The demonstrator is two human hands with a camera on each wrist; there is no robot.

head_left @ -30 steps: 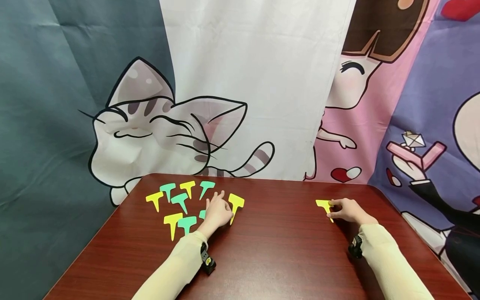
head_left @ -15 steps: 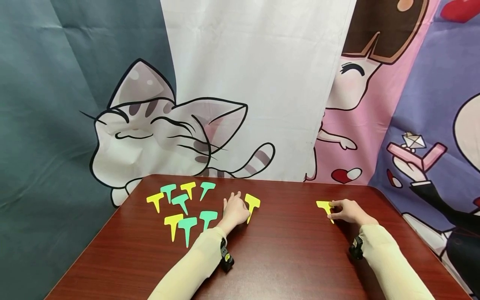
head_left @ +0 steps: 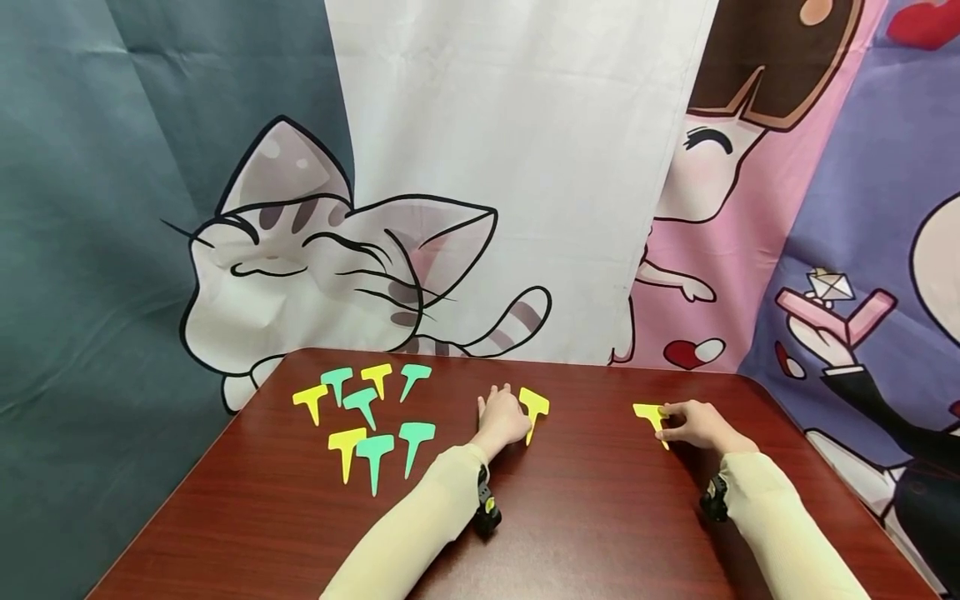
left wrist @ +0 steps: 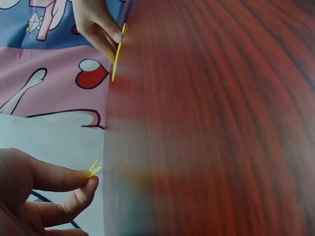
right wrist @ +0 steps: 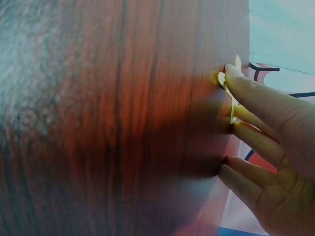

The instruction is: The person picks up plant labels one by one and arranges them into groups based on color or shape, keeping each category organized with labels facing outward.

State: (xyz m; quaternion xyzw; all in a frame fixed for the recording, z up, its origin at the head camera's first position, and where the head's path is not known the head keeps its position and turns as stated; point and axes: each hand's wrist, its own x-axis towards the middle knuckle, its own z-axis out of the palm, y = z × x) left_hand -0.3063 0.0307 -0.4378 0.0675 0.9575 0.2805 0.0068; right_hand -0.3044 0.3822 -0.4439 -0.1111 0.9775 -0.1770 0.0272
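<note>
My left hand [head_left: 502,418] pinches a yellow T-shaped plant label [head_left: 535,402] between thumb and forefinger, just over the table in the head view. In the left wrist view that label [left wrist: 95,170] shows edge-on at the fingertips. To the right, my right hand [head_left: 699,423] pinches another yellow plant label [head_left: 648,412], its stem pointing down at the tabletop. The right wrist view shows this label [right wrist: 232,101] between the thumb and fingers. A wide gap separates the two hands.
On the left of the brown wooden table [head_left: 585,517] lie several labels, among them a green plant label [head_left: 417,433] and a yellow plant label [head_left: 347,440]. A cloth backdrop [head_left: 517,167] with cartoon prints hangs along the table's far edge.
My left hand has moved right with its yellow label, away from the other labels, uncovering a green one. My right hand and its label have stayed in place.
</note>
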